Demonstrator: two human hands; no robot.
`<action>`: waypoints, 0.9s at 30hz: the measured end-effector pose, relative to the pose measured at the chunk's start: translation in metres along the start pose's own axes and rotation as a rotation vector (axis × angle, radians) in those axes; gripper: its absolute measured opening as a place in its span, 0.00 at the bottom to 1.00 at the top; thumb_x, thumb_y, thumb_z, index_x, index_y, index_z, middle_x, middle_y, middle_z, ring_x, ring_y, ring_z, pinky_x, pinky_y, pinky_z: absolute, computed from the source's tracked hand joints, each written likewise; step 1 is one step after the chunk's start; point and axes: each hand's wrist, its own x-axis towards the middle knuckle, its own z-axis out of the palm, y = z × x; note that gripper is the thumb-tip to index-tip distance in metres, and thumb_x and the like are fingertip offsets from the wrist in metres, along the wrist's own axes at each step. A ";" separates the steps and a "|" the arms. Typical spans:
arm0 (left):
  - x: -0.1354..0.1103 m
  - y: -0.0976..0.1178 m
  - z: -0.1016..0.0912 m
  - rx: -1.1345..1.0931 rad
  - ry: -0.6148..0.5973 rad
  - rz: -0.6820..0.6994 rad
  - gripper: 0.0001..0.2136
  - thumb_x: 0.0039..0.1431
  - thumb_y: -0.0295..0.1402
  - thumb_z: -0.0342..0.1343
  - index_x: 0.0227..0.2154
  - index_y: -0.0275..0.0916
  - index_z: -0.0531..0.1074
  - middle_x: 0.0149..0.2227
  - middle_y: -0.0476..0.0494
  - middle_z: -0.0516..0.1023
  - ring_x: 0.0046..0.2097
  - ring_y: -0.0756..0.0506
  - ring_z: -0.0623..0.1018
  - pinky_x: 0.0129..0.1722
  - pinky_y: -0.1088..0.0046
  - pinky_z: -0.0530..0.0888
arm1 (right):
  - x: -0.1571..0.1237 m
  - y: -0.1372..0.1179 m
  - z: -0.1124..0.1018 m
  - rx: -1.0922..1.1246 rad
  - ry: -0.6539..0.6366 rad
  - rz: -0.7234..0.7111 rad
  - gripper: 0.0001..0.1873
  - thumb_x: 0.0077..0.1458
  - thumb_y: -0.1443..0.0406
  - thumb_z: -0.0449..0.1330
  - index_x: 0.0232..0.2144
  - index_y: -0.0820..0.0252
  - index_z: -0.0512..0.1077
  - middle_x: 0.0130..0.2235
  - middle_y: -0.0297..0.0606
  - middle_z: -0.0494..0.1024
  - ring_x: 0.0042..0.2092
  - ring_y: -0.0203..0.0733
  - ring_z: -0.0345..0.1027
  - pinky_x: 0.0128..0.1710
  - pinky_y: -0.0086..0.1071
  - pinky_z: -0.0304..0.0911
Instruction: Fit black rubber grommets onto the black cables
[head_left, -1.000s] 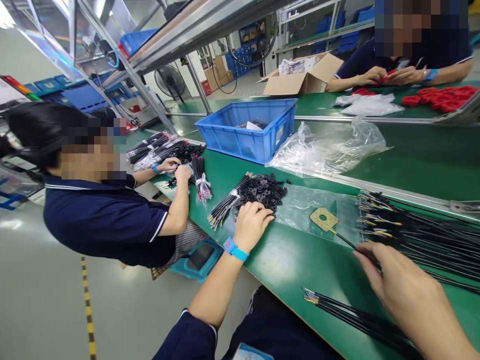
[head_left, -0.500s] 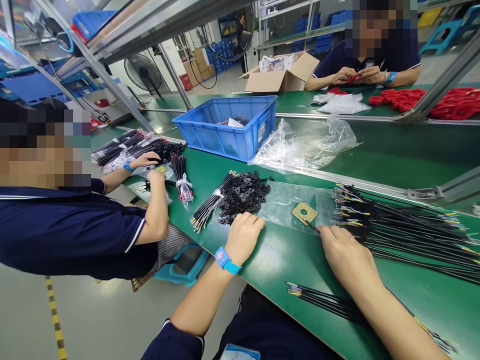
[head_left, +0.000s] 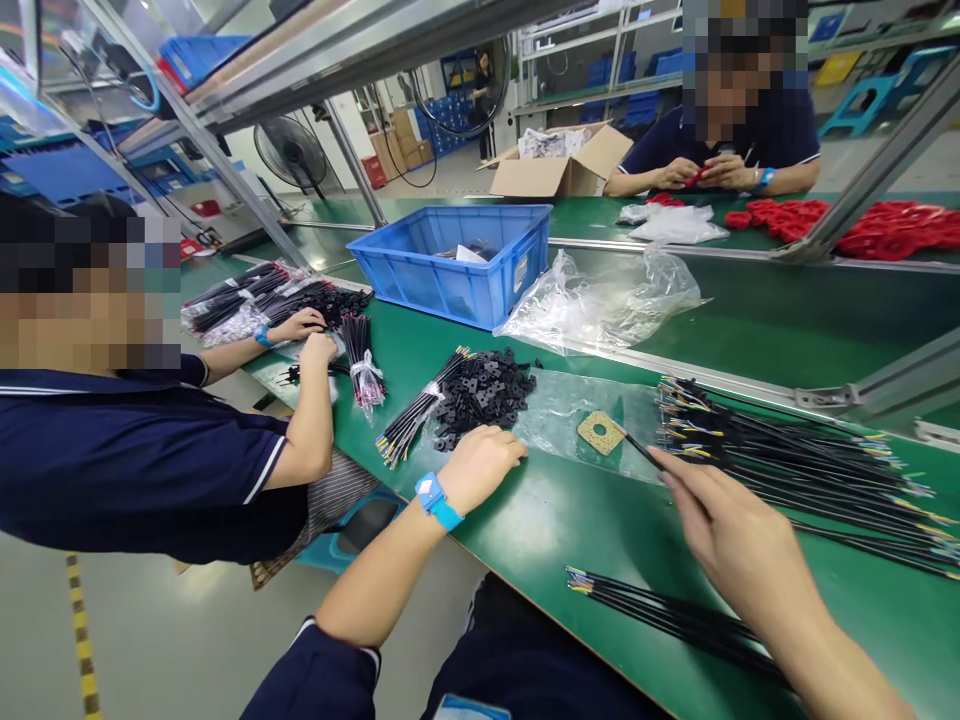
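Observation:
My right hand is closed on a thin black cable, its bare end pointing left. That end lies at the right edge of a yellowish square sponge with a round hole; whether they touch I cannot tell. The sponge rests on a clear plastic bag. My left hand, a blue band on its wrist, stays at the near side of a heap of small black plastic parts. Its fingers are curled together, and what they hold, if anything, is hidden.
Black cables with coloured wire ends lie at right, more cables near me. A tied cable bundle adjoins the heap. Behind are a blue bin and crumpled plastic. Co-workers sit at left and across.
My right hand has drawn back toward me and turned, lifting the cable end from the sponge's top to its right edge. My left hand has barely moved; the view has shifted slightly.

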 end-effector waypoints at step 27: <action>0.053 0.079 0.033 -1.621 0.220 -0.218 0.23 0.41 0.47 0.80 0.34 0.35 0.84 0.36 0.40 0.85 0.34 0.49 0.82 0.38 0.73 0.76 | -0.015 -0.014 -0.038 -0.021 0.018 -0.082 0.19 0.71 0.73 0.53 0.59 0.60 0.73 0.40 0.35 0.81 0.36 0.35 0.71 0.37 0.33 0.60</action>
